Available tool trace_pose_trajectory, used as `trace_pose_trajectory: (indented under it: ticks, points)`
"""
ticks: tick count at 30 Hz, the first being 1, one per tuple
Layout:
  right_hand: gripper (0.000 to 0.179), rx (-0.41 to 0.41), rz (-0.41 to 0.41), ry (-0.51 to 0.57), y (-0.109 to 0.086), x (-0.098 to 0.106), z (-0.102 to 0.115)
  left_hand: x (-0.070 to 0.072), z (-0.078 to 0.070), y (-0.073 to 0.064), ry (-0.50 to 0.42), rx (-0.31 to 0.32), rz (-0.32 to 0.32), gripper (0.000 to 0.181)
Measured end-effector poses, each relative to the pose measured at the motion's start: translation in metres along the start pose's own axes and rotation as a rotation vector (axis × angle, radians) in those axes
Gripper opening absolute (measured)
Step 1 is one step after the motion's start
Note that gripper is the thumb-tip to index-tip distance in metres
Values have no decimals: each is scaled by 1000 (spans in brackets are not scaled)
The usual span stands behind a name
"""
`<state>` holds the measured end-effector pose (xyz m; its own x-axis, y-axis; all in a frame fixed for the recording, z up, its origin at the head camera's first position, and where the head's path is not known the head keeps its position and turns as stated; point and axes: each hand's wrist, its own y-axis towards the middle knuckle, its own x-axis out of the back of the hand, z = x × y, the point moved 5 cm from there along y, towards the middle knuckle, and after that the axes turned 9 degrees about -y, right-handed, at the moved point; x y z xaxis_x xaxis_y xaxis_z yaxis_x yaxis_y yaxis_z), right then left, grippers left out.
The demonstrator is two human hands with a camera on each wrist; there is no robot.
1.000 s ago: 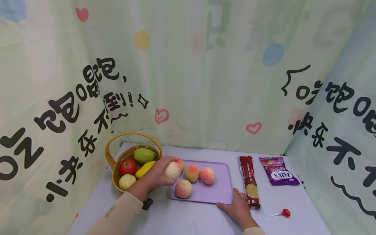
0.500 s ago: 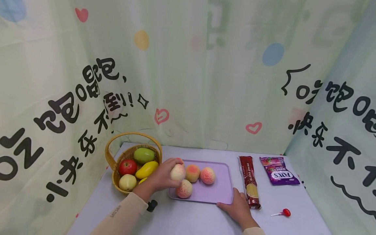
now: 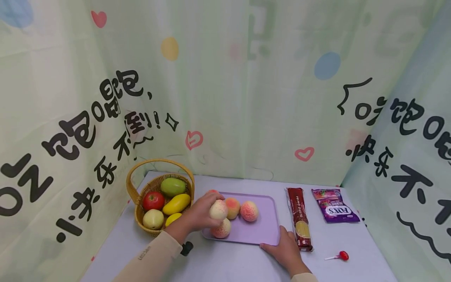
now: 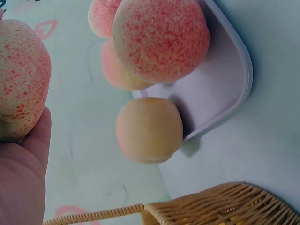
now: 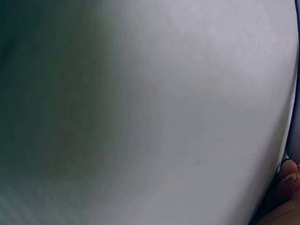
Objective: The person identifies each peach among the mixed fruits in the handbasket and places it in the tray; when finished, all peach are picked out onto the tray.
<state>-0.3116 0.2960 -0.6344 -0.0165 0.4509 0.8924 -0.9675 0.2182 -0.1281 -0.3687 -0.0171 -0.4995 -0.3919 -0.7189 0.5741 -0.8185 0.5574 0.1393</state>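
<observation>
My left hand (image 3: 201,213) holds a pale, red-speckled peach (image 3: 219,210) over the left part of a lilac tray (image 3: 264,223). In the left wrist view the held peach (image 4: 21,77) rests against the thumb at the left edge. Several other peaches sit on the tray: a speckled peach (image 3: 220,228) at the front left, an orange peach (image 3: 233,207) and a pink peach (image 3: 249,211) farther right. One more is mostly hidden behind my left hand. My right hand (image 3: 284,248) grips the tray's front right corner, thumb along the front edge.
Left of the tray stands a wicker basket (image 3: 139,219) with a tall handle, holding a red apple (image 3: 153,201), a green mango (image 3: 173,187) and other fruit. To the right lie a brown-red packet (image 3: 299,217), a purple candy bag (image 3: 334,205) and a red lollipop (image 3: 343,255).
My left hand has moved to the right with its peach, uncovering more yellow fruit in the basket. The right hand and the tray have stayed in place.
</observation>
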Motion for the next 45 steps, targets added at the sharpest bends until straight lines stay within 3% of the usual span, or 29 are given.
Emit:
trace_pose_trajectory:
  ticks: [8,15,22,33,45]
  points:
    - [126,12,-16,-16,-1,1,2,-12,3,4,-50,17,26,72]
    - [127,8,-11,-17,-1,2,2,-26,1,11,-35,14,24,72]
    - [129,-5,1,-12,-1,2,2,-44,-1,20,-3,-56,40,67]
    - [126,4,-12,0,-1,2,2,-68,-8,32,182,-124,131,72]
    - [122,42,-51,13,-3,2,0,-88,-11,40,212,-213,211,64]
